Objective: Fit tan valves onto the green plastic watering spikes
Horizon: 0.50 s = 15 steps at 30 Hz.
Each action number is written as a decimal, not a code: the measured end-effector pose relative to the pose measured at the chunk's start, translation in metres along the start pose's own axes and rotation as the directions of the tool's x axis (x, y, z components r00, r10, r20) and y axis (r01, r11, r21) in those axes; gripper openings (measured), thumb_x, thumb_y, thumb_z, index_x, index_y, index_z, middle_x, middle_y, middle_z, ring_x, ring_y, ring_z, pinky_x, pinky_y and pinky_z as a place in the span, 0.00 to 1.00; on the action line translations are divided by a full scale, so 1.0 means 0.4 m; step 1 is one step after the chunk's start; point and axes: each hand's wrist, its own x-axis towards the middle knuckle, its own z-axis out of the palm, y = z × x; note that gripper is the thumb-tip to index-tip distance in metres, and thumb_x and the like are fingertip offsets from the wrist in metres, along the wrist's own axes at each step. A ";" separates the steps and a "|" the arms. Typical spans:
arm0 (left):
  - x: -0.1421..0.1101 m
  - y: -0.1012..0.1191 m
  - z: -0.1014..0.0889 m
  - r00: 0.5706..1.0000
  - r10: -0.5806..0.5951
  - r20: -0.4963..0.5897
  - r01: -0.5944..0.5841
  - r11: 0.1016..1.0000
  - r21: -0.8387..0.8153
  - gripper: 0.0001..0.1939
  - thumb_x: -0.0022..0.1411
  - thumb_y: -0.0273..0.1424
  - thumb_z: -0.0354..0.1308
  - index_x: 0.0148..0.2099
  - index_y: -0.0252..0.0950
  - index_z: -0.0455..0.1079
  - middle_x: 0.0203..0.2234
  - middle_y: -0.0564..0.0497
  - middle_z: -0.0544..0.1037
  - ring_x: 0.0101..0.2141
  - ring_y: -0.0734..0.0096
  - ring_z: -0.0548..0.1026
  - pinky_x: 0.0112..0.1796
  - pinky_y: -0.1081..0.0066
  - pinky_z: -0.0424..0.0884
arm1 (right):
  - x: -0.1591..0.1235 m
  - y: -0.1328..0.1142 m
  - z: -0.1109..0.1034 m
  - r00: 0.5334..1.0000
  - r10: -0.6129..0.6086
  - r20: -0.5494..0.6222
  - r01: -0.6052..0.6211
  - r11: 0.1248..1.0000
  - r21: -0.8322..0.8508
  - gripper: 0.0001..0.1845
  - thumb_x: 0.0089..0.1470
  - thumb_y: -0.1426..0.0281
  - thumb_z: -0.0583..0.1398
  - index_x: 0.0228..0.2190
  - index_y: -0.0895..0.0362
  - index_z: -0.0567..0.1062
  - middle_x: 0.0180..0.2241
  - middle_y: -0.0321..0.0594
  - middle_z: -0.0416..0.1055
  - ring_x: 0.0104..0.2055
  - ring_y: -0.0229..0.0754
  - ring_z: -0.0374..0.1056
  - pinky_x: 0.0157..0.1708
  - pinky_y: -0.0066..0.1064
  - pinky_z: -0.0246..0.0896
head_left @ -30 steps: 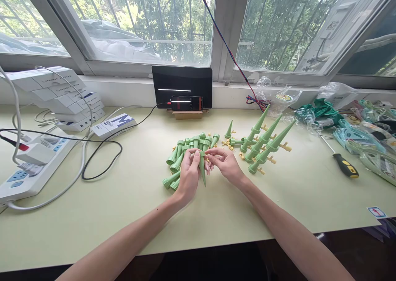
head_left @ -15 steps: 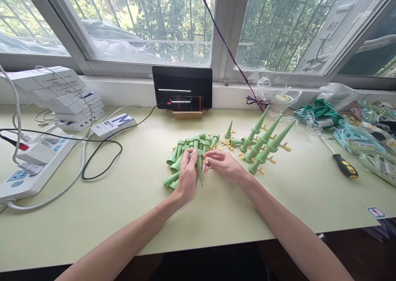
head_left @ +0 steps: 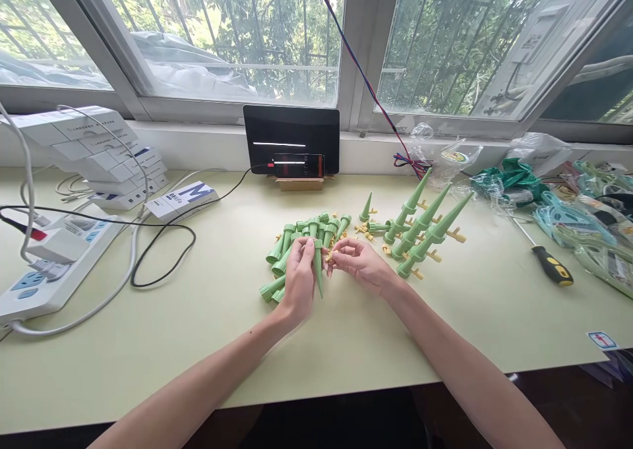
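1. Head view: green spike [head_left: 319, 274] is in the left hand [head_left: 299, 281], over the middle of the worktop [head_left: 198, 357]. Its thin tip points to the near edge, and its fat collar [head_left: 318, 244] is at the other end.
2. The left hand is curled snugly around the spike, with the thumb on top by the collar.
3. The right hand [head_left: 363, 264] pinches a small yellow piece [head_left: 330, 256] in its fingers.
4. The yellow piece is just beside the collar, on the side of the worktop's right edge. I can't tell if they touch.
5. Past the left hand, toward the far edge, lie green parts [head_left: 287, 238]. Three upright spikes [head_left: 421, 226] are nearer the right edge.
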 end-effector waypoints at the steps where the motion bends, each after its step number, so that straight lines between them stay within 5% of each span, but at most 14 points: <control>1: 0.001 -0.002 -0.002 1.000 0.003 -0.001 -0.003 1.000 0.014 0.10 0.65 0.39 0.56 0.37 0.38 0.61 0.29 0.55 0.71 0.23 0.78 0.69 0.26 0.74 0.68 | 0.000 0.000 0.002 1.000 -0.008 -0.020 0.008 1.000 0.002 0.20 0.39 0.62 0.75 0.29 0.58 0.74 0.26 0.36 0.77 0.29 0.40 0.74 0.37 0.37 0.70; 15: -0.010 -0.004 -0.002 0.998 0.058 -0.030 -0.049 0.964 0.261 0.14 0.66 0.42 0.55 0.35 0.38 0.61 0.24 0.57 0.65 0.22 0.79 0.64 0.24 0.77 0.63 | 0.004 0.014 0.005 0.972 -0.160 -0.173 0.125 0.972 -0.198 0.18 0.42 0.60 0.72 0.26 0.58 0.74 0.27 0.34 0.71 0.27 0.35 0.68 0.30 0.30 0.65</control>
